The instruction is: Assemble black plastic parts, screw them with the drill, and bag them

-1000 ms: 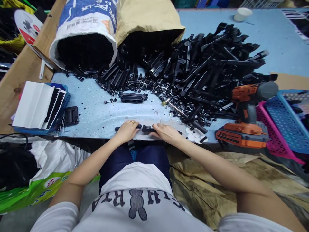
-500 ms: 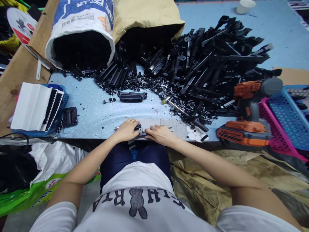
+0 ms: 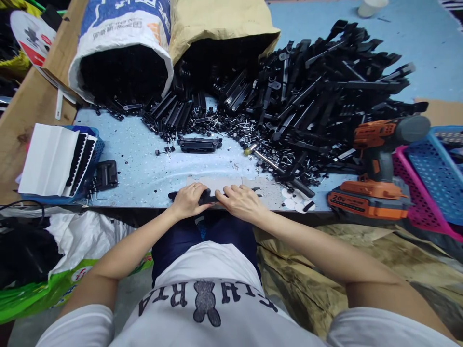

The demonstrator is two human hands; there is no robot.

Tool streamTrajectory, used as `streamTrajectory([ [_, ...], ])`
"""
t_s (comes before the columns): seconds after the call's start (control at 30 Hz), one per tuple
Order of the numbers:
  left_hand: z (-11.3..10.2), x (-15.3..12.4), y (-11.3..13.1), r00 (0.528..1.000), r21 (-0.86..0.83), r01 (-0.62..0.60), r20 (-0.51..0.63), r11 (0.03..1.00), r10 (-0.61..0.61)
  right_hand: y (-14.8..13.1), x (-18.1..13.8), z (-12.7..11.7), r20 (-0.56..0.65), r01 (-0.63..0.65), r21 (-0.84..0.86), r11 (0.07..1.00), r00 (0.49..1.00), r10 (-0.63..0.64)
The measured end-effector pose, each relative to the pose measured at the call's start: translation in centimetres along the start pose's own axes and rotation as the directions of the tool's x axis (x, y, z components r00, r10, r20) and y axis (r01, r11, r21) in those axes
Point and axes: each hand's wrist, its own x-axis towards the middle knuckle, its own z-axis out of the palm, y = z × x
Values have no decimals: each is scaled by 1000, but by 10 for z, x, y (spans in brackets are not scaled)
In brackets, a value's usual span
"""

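Note:
At the table's front edge both hands are closed on one long black jointed part [image 3: 206, 196], mostly covered by the fingers. My left hand [image 3: 188, 200] grips it left of the middle, and a dark end pokes out beyond the knuckles. My right hand [image 3: 241, 201] holds the other half with bent fingers, thumb side toward the left hand. A grey board [image 3: 269, 193] lies beneath. Just beyond the hands sits a folded black assembly [image 3: 200, 144]. White round discs [image 3: 297, 200] lie to the right, near a tool with a yellowish head and black grip [image 3: 269, 163].
A large heap of black parts [image 3: 325, 91] covers the back right, with loose screws [image 3: 246, 130] before it. White-blue [image 3: 119, 43] and tan [image 3: 220, 19] sacks gape toward me. An orange cordless drill [image 3: 372, 168] stands right by a pink basket [image 3: 415, 193]; a blue basket [image 3: 77, 193] is left.
The part between my hands has turned, showing a dark side where lighter metal showed before. My right hand's fingers have shifted slightly over it. The view has shifted slightly.

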Motion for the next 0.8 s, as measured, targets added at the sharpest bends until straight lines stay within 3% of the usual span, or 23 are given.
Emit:
streamTrajectory([
  [0.27, 1, 2, 6, 994, -54, 75, -75, 996, -79, 4, 5, -4, -44, -32, -40, 999, 999, 30],
  [0.43, 4, 13, 2, 994, -31, 54, 96, 998, -51, 12, 2, 20, -113, -40, -36, 999, 993, 35],
  [0.5, -4, 24, -15, 992, -30, 87, 91, 996, -84, 19, -2, 33, -161, -66, -11, 998, 985, 63],
  [0.57, -18, 34, -47, 956, 12, 291, -52, 957, -290, 30, -7, 43, -204, -63, 22, 998, 977, 66],
  [0.6, -27, 38, -66, 887, 54, 446, -156, 893, -434, 36, -7, 45, -227, -58, 39, 998, 972, 65],
  [0.67, -41, 41, -103, 770, 155, 633, -222, 758, -598, 53, -3, 45, -283, -76, 71, 995, 955, 93],
  [0.73, -49, 39, -129, 777, 212, 630, -169, 748, -606, 73, 12, 40, -335, -163, 94, 982, 924, 186],
  [0.8, -51, 34, -135, 796, 152, 603, -188, 783, -576, 94, 37, 34, -359, -292, 105, 951, 880, 310],
])
